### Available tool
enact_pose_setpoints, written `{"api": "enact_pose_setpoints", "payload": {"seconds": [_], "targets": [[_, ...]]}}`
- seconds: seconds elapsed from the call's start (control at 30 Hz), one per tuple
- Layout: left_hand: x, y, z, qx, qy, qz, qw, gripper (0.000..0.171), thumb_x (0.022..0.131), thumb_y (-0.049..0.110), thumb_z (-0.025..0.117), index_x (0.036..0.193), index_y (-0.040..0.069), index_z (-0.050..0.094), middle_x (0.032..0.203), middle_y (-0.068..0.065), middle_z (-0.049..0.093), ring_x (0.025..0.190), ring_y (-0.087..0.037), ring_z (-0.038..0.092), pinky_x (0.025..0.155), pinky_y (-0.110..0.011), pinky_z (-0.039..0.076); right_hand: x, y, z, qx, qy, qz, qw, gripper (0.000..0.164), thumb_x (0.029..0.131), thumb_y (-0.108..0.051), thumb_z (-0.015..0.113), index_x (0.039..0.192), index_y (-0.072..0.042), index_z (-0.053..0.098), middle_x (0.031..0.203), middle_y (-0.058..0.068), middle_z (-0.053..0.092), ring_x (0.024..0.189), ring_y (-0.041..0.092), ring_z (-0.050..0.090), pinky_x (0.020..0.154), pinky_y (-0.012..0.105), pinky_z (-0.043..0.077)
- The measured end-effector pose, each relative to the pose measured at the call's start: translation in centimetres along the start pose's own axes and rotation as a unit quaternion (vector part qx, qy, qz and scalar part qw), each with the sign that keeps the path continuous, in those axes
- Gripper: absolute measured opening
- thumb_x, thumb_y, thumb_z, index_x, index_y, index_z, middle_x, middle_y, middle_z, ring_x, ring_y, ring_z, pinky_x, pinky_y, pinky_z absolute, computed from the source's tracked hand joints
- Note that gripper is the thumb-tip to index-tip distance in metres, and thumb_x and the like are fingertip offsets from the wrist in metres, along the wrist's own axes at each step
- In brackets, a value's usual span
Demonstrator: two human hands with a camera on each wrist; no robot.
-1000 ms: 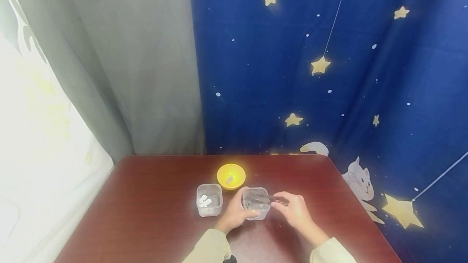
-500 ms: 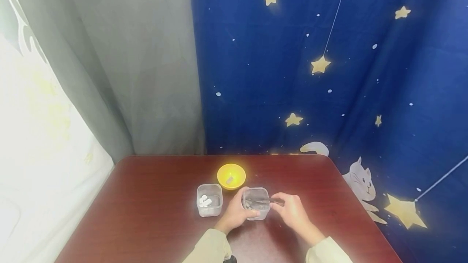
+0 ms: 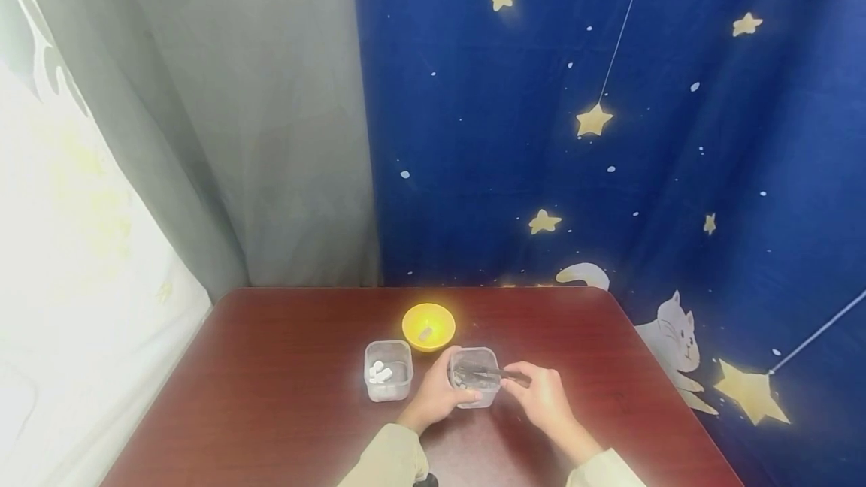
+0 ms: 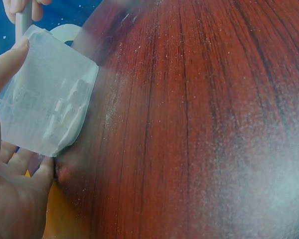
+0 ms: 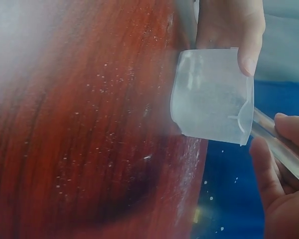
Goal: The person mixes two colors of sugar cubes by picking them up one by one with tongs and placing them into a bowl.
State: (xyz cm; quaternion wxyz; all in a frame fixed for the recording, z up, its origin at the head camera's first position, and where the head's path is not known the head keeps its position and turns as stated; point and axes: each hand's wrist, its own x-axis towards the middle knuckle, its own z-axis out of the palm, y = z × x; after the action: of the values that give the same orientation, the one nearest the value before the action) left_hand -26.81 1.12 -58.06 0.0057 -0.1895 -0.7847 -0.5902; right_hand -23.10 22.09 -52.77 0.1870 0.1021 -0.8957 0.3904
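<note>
My left hand (image 3: 433,397) grips a clear plastic container (image 3: 482,398) from its left side, thumb on the near wall. Pale, greyish pieces (image 3: 461,379) lie inside; their kind is not clear. My right hand (image 3: 543,395) holds slim metal tongs (image 5: 284,153) between thumb and fingers, from the container's right. The tongs reach over the rim into the container. Whether their tips pinch a piece cannot be told. In the left wrist view, the blurry pieces show through the container wall (image 4: 35,84), and the left thumb lies by its rim.
A second clear container (image 3: 389,391) with several white pieces (image 3: 380,373) stands left of my left hand. Behind both sits a yellow bowl (image 3: 436,322) with a small greyish piece (image 3: 425,334) in it. The dark red table (image 3: 291,397) meets a starry blue curtain (image 3: 473,134) at the back.
My right hand dipped back to the right, then came slightly lower; the tongs shifted within the container. The left hand and its container stay put.
</note>
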Motion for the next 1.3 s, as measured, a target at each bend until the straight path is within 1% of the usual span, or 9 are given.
{"api": "enact_pose_setpoints", "payload": {"seconds": [0.13, 0.23, 0.4, 0.63, 0.73, 0.83, 1.1, 1.2, 1.3], "targets": [[0.0, 0.1, 0.0, -0.004, 0.001, 0.008, 1.0000, 0.084, 0.068, 0.022, 0.088, 0.138, 0.006, 0.045, 0.120, -0.007, 0.060, 0.106, -0.027, 0.058, 0.096, -0.049, 0.043, -0.3, 0.3, -0.1, 0.006, 0.015, -0.016, 1.000, 0.021, 0.072, -0.008, 0.084, 0.090, -0.013, 0.075, 0.085, 0.003, 0.074, 0.073, 0.017, 0.072, 0.064, 0.026, 0.056], [0.0, 0.2, -0.1, 0.000, 0.002, 0.006, 1.0000, 0.084, 0.068, 0.023, 0.088, 0.138, 0.007, 0.045, 0.120, -0.006, 0.060, 0.105, -0.026, 0.059, 0.095, -0.048, 0.044, -0.4, 0.5, -0.3, 0.016, 0.027, -0.026, 0.999, 0.022, 0.071, -0.007, 0.085, 0.090, -0.015, 0.075, 0.084, 0.002, 0.074, 0.071, 0.015, 0.071, 0.063, 0.025, 0.056], [0.0, 0.4, -0.2, 0.002, 0.002, -0.001, 1.0000, 0.083, 0.068, 0.023, 0.088, 0.137, 0.008, 0.045, 0.120, -0.004, 0.060, 0.106, -0.026, 0.059, 0.094, -0.047, 0.045, -0.4, 0.5, -0.6, 0.037, 0.049, -0.042, 0.997, 0.022, 0.071, -0.005, 0.085, 0.090, -0.010, 0.075, 0.082, 0.001, 0.074, 0.069, 0.010, 0.070, 0.062, 0.020, 0.054], [0.2, 0.6, 0.0, -0.001, 0.002, -0.007, 1.0000, 0.081, 0.068, 0.022, 0.088, 0.136, 0.010, 0.047, 0.118, -0.002, 0.061, 0.105, -0.026, 0.059, 0.094, -0.048, 0.045, -0.3, 0.4, -1.1, 0.056, 0.063, -0.034, 0.996, 0.022, 0.070, -0.004, 0.085, 0.089, -0.010, 0.075, 0.079, 0.001, 0.074, 0.069, 0.005, 0.068, 0.061, 0.017, 0.053], [0.3, 0.7, 0.1, 0.002, 0.003, -0.013, 0.9999, 0.081, 0.068, 0.023, 0.088, 0.136, 0.012, 0.047, 0.119, -0.002, 0.060, 0.105, -0.026, 0.059, 0.094, -0.049, 0.045, -0.3, 0.1, -1.4, 0.073, 0.066, -0.019, 0.995, 0.021, 0.071, -0.004, 0.084, 0.090, -0.009, 0.075, 0.079, 0.002, 0.074, 0.070, 0.006, 0.069, 0.062, 0.017, 0.053], [0.4, 0.8, 0.1, 0.008, 0.004, -0.020, 0.9998, 0.084, 0.068, 0.026, 0.089, 0.138, 0.011, 0.045, 0.123, -0.003, 0.059, 0.109, -0.027, 0.058, 0.096, -0.050, 0.043, -0.1, -0.3, -1.6, 0.080, 0.074, -0.012, 0.994, 0.021, 0.071, -0.003, 0.084, 0.090, -0.009, 0.076, 0.079, 0.003, 0.074, 0.071, 0.007, 0.069, 0.062, 0.017, 0.053], [0.3, 0.8, 0.1, 0.020, 0.005, -0.026, 0.9994, 0.091, 0.068, 0.031, 0.089, 0.142, 0.008, 0.041, 0.131, -0.009, 0.056, 0.117, -0.030, 0.054, 0.101, -0.052, 0.039, 0.6, -1.0, -2.1, 0.081, 0.104, -0.024, 0.991, 0.022, 0.071, -0.002, 0.084, 0.091, -0.010, 0.076, 0.077, 0.001, 0.073, 0.070, 0.005, 0.069, 0.059, 0.018, 0.053], [0.3, 0.8, 0.0, 0.028, 0.006, -0.031, 0.9991, 0.093, 0.067, 0.032, 0.089, 0.143, 0.007, 0.040, 0.131, -0.010, 0.056, 0.118, -0.030, 0.054, 0.101, -0.051, 0.039, 0.9, -1.3, -2.2, 0.097, 0.110, -0.030, 0.989, 0.022, 0.072, -0.001, 0.084, 0.091, -0.009, 0.076, 0.078, 0.001, 0.074, 0.070, 0.008, 0.070, 0.059, 0.019, 0.054], [0.3, 0.8, 0.0, 0.030, 0.007, -0.027, 0.9992, 0.091, 0.067, 0.032, 0.089, 0.141, 0.007, 0.042, 0.128, -0.011, 0.057, 0.115, -0.030, 0.055, 0.100, -0.051, 0.040, 1.2, -1.5, -2.1, 0.113, 0.113, -0.038, 0.986, 0.022, 0.073, -0.002, 0.083, 0.093, -0.007, 0.076, 0.081, 0.003, 0.074, 0.072, 0.013, 0.071, 0.061, 0.019, 0.054]]}}
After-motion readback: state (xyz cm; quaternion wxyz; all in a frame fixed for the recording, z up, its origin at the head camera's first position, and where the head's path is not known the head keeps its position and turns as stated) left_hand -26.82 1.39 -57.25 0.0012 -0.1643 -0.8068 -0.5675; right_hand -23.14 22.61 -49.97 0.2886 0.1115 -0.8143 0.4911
